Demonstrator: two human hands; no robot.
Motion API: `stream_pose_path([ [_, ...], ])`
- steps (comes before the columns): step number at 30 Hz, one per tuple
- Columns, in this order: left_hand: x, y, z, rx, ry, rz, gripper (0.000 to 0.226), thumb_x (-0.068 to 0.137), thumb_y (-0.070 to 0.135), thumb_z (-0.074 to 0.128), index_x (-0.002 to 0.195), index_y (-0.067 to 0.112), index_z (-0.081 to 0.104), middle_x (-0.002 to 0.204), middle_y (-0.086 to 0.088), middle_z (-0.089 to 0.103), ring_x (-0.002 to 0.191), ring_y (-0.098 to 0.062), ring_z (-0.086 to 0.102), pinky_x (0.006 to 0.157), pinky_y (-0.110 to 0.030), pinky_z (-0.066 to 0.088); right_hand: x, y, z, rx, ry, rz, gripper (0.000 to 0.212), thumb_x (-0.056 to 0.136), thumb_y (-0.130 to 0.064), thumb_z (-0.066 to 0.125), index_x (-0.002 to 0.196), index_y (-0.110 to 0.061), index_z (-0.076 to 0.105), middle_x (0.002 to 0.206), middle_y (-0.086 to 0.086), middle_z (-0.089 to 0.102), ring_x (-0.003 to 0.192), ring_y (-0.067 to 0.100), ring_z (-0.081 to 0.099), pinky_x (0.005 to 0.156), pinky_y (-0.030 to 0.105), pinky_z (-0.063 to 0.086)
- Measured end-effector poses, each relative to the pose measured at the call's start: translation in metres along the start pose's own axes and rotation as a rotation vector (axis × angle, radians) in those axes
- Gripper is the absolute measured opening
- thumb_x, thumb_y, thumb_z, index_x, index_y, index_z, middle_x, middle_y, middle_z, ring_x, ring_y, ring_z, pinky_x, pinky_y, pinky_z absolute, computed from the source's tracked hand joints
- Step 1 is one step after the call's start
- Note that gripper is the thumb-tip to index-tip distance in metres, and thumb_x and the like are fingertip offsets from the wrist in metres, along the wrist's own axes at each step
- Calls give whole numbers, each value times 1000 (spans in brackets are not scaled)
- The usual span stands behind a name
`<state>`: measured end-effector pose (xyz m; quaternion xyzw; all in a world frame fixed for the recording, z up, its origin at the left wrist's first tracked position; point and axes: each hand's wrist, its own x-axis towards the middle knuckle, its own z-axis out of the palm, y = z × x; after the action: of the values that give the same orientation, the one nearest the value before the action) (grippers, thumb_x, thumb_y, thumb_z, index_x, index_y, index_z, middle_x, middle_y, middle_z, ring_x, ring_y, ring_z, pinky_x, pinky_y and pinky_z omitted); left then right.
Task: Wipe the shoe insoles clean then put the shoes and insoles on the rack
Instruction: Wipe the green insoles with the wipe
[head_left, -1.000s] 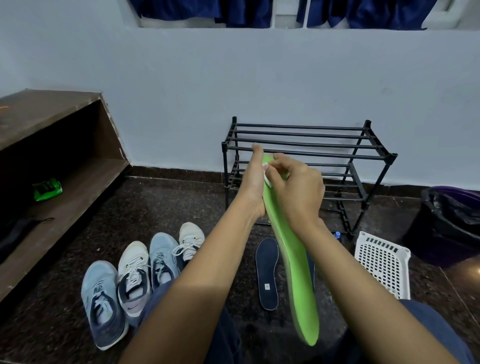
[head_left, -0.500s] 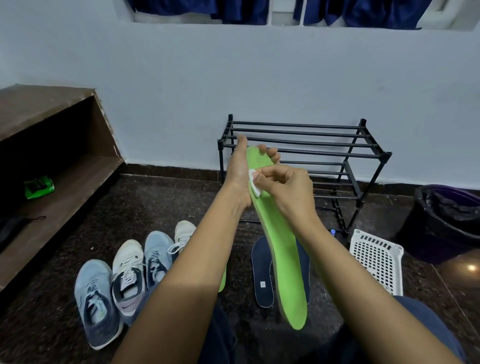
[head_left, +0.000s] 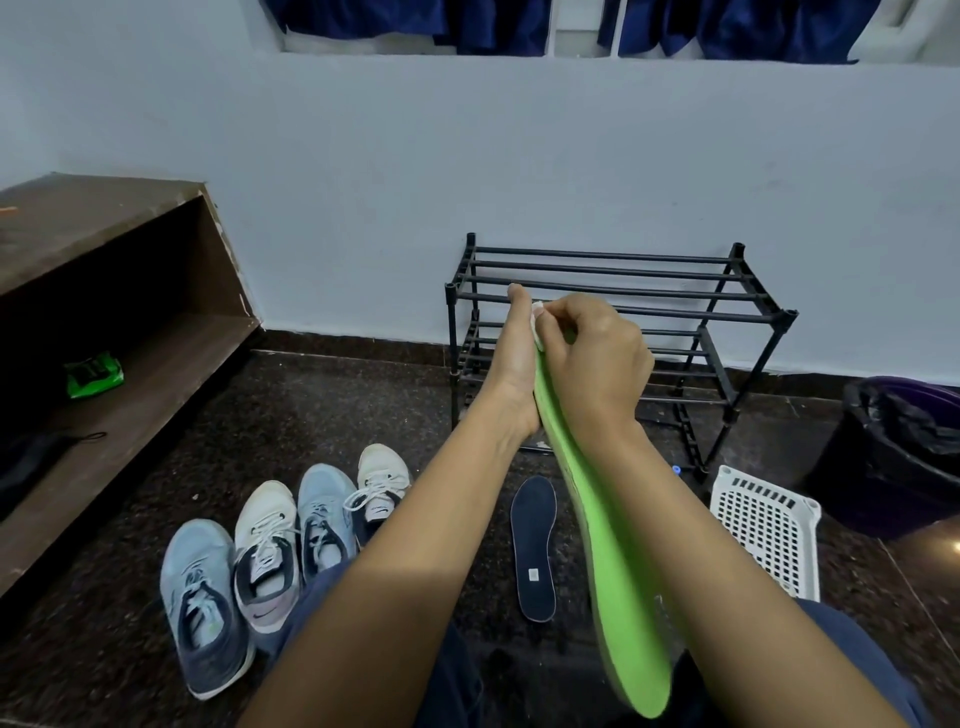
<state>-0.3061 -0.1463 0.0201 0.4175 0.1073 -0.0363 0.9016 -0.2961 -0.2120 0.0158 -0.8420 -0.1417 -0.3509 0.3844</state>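
Fingers (head_left: 563, 323) of my right hand (head_left: 597, 364) are curled, pinching a small white wipe (head_left: 537, 326) against the top end of the green insole (head_left: 618, 587). My left hand (head_left: 511, 374) grips that end from the other side, thumb up, its fingers hidden. Rack (head_left: 623, 291) just beyond my fingers, dark insole (head_left: 533, 551) on the floor below them, four shoes (head_left: 270, 561) down-left.

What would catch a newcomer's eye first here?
The bright green insole, held up mid-frame by the left hand while the right hand pinches a small white wipe against its top end. Behind it stands a black rack, and four sneakers sit in a row at lower left.
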Motion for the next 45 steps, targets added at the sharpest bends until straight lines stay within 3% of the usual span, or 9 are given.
stream_pose_path([
  [4,4,7,-7,-40,55,-15,68,93,70,28,96,12,62,77,-5,64,74,-20,64,68,-32,51,-2,2,2,-67,-70,-81,12,86,-27,63,88,-17,71,81,3,68,65,33,62,53,32,42],
  [10,5,17,-9,-180,81,116,53,100,57,28,75,16,49,71,0,57,67,-16,55,74,-29,48,-3,9,-13,-265,-263,-28,22,92,-33,53,97,-19,69,92,3,66,81,31,61,59,32,38],
  [17,7,16,-8,-186,58,169,57,100,58,27,79,13,54,76,-4,62,75,-18,60,84,-32,47,-11,14,-16,-5,-161,147,19,87,-35,61,87,-19,70,81,2,70,75,25,64,66,35,49],
  [22,3,1,-2,67,84,31,64,97,64,28,85,12,64,68,-5,66,65,-18,66,58,-26,54,-5,7,-4,109,-76,120,14,86,-29,63,91,-20,72,85,1,72,77,23,66,69,39,52],
  [25,5,0,-3,105,135,15,65,96,65,31,89,10,65,69,-8,68,68,-22,67,58,-29,53,0,8,-2,266,-171,143,9,83,-24,67,87,-21,74,79,-6,72,73,11,65,72,29,52],
  [28,10,3,-8,31,171,32,57,98,60,33,86,12,62,70,-7,67,64,-21,66,58,-28,53,0,8,-4,418,-287,150,6,82,-16,70,84,-19,74,81,-9,71,75,0,62,71,13,47],
  [37,14,23,-18,-355,103,150,55,102,52,31,68,12,48,61,-4,54,60,-21,56,73,-34,49,-27,5,-28,548,-545,71,8,81,-15,72,77,-22,74,68,-5,68,46,6,36,48,18,30],
  [42,13,30,-28,-360,148,136,55,101,54,29,68,14,48,60,-2,55,59,-20,59,75,-33,50,-35,8,-40,489,-661,-92,5,79,-12,75,78,-17,75,52,-26,55,40,7,33,44,11,23],
  [45,11,29,-28,-362,148,110,57,101,55,27,68,14,49,60,-3,55,62,-20,56,74,-33,48,-35,10,-40,461,-607,-90,4,80,-13,75,80,-17,76,54,-27,56,41,6,36,44,11,24],
])
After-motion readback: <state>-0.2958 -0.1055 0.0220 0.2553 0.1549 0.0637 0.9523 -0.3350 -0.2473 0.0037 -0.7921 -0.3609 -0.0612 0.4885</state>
